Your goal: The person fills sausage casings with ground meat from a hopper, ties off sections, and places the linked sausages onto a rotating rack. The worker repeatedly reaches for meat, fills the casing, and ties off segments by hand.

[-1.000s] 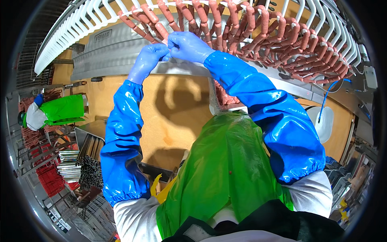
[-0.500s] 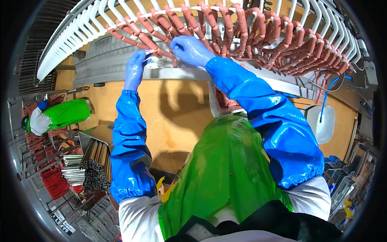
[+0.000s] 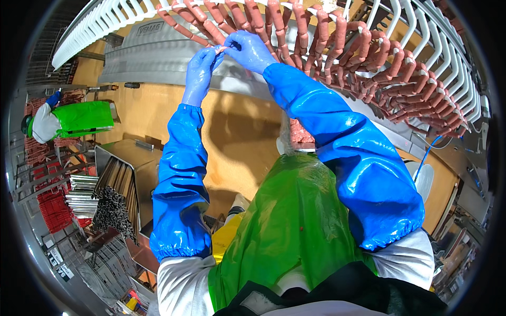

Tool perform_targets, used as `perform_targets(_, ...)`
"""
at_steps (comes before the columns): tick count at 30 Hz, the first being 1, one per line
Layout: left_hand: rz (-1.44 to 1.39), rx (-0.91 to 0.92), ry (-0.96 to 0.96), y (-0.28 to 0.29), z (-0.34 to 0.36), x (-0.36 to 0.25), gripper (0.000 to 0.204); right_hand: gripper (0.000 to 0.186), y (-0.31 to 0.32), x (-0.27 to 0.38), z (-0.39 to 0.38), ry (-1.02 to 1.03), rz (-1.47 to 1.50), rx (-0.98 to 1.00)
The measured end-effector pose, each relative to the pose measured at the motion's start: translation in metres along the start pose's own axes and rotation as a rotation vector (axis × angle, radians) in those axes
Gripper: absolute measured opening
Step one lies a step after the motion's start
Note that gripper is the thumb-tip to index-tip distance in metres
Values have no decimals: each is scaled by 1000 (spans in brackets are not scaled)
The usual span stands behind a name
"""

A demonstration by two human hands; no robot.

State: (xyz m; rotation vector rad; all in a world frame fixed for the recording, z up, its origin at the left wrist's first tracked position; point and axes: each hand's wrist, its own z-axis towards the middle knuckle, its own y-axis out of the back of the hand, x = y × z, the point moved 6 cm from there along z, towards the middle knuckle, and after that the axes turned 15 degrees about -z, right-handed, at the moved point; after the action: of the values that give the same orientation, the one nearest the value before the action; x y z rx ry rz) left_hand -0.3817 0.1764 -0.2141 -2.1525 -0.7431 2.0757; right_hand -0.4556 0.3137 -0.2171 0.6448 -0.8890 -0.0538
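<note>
Links of pink sausages [image 3: 279, 31] hang in loops from a curved row of white hooks [image 3: 118, 18] along the top. In front of them my left hand [image 3: 202, 72], in a blue glove, pinches a small pale pink end of sausage casing [image 3: 221, 49]. My right hand [image 3: 249, 51], gloved alike, meets it there with thumb and finger closed on the same piece. Directly behind my fingers hang the nearest sausages, partly hidden by the right hand. Blue sleeves cover both my forearms.
Behind the sausages runs a long grey metal machine housing [image 3: 142, 58]. Pink ground meat [image 3: 300, 132] shows beside my green apron. At left are a metal bin holding metal rods [image 3: 116, 210], red racks [image 3: 54, 210] and a co-worker in a green apron [image 3: 84, 118]. A blue hose [image 3: 426, 158] hangs at right.
My left hand has moved right and up to meet the right hand at the casing end. The view has shifted, and the hooks and sausages sit further right and higher.
</note>
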Motion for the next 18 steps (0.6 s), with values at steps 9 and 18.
perform_targets(9,25,-224,-115,5,-18,-8,20,19,-3,22,-7,65,-51,-68)
perform_targets(18,145,-228,-124,-5,-39,-9,20,21,11,44,-5,-2,85,-72)
